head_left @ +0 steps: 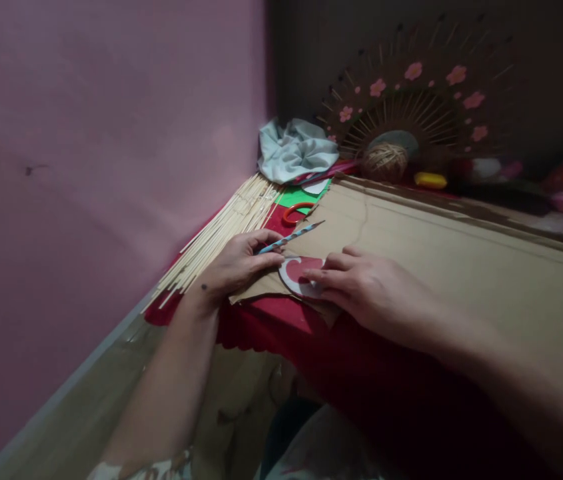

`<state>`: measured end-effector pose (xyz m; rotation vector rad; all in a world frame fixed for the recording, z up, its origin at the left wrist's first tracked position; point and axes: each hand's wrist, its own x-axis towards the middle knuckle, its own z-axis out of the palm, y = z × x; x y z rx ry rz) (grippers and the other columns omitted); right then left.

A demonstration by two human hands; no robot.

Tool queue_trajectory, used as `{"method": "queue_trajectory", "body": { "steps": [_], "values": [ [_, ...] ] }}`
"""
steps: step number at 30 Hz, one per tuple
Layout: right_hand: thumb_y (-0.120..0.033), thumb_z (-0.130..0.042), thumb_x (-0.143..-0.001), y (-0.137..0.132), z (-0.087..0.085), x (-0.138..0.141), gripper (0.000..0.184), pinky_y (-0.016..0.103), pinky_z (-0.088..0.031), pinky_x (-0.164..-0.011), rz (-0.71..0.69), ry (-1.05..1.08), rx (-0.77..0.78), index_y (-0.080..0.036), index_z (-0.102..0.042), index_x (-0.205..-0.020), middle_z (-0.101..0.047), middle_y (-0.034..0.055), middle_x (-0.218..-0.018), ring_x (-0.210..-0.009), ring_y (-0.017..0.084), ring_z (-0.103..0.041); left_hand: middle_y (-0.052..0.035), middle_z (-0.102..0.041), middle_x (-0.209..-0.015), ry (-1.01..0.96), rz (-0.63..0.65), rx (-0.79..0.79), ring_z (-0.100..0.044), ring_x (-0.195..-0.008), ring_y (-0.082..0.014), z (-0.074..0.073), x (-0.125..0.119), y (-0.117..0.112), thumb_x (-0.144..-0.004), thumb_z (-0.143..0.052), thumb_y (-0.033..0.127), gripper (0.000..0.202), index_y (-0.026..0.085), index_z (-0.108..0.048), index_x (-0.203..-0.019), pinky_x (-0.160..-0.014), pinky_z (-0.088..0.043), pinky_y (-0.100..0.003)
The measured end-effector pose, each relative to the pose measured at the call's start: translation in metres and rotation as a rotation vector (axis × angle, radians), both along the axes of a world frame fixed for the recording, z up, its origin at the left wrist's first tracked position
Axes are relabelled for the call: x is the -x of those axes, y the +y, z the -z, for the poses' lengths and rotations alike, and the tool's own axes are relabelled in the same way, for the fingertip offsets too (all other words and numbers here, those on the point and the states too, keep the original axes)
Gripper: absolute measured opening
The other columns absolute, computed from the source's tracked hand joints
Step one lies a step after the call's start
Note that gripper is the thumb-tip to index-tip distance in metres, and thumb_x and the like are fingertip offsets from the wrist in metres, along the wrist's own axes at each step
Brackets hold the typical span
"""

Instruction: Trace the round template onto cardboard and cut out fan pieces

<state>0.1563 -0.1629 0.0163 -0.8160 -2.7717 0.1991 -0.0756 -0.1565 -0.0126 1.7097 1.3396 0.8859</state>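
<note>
A pencil with blue and dark bands is held between the fingers of my left hand, its tip pointing up to the right. My left thumb reaches the edge of a round disc with a red and white swirl. From the other side, my right hand has its fingers and thumb on the disc's right part, covering some of it. Under the disc lies a sheet of brown cardboard with a cut, uneven left end.
Thin bamboo sticks lie bundled along the pink wall. Behind are orange-handled scissors, green sheet, pale crumpled cloth, twine ball and a flower-decorated fan. A red cloth hangs over the front edge.
</note>
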Motion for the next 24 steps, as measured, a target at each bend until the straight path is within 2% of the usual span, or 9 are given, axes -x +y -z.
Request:
{"method": "queue_trajectory", "body": {
  "steps": [3, 6, 11, 16, 24],
  "values": [
    [-0.033, -0.043, -0.091, -0.002, 0.003, 0.002, 0.027, 0.029, -0.035, -0.063, -0.02, -0.065, -0.075, -0.025, -0.064, -0.105, -0.057, 0.0062, -0.087, -0.078, 0.018, -0.046, -0.0034, -0.065, -0.092, 0.004, -0.045, -0.02, -0.058, -0.08, -0.0149, -0.001, -0.001, -0.001, -0.077, -0.061, 0.035, 0.029, 0.018, -0.06, -0.1, -0.069, -0.046, -0.025],
    [-0.033, -0.044, -0.09, -0.002, 0.005, 0.001, 0.028, 0.03, -0.036, -0.065, -0.029, -0.086, -0.089, -0.025, -0.063, -0.108, -0.055, 0.0073, -0.09, -0.08, 0.019, -0.046, -0.0038, -0.066, -0.091, 0.012, -0.048, -0.03, -0.058, -0.077, -0.0154, 0.0, -0.001, 0.0, -0.076, -0.061, 0.035, 0.03, 0.017, -0.06, -0.1, -0.067, -0.046, -0.026],
    [-0.03, -0.044, -0.09, -0.006, 0.004, 0.002, 0.027, 0.032, -0.038, -0.068, -0.023, -0.108, -0.089, -0.023, -0.063, -0.107, -0.056, 0.0084, -0.092, -0.082, 0.02, -0.047, -0.003, -0.066, -0.09, 0.037, -0.06, -0.044, -0.058, -0.076, -0.0148, 0.002, 0.0, 0.0, -0.076, -0.059, 0.033, 0.028, 0.017, -0.062, -0.1, -0.068, -0.046, -0.026],
    [-0.027, -0.043, -0.089, -0.011, 0.003, 0.009, 0.026, 0.033, -0.038, -0.067, 0.012, -0.134, -0.161, -0.02, -0.064, -0.103, -0.058, 0.0107, -0.093, -0.081, 0.021, -0.047, -0.0025, -0.065, -0.088, 0.057, -0.066, -0.066, -0.057, -0.076, -0.015, 0.005, 0.001, 0.001, -0.076, -0.058, 0.033, 0.028, 0.017, -0.062, -0.099, -0.068, -0.045, -0.027],
    [-0.027, -0.04, -0.09, -0.012, 0.004, 0.009, 0.03, 0.035, -0.04, -0.072, 0.016, -0.127, -0.19, -0.022, -0.062, -0.109, -0.057, 0.0102, -0.115, -0.083, 0.021, -0.047, -0.0025, -0.064, -0.096, 0.124, -0.065, -0.126, -0.057, -0.086, -0.017, 0.006, 0.0, 0.001, -0.075, -0.061, 0.029, 0.026, 0.02, -0.062, -0.099, -0.074, -0.044, -0.027]
  ]
}}
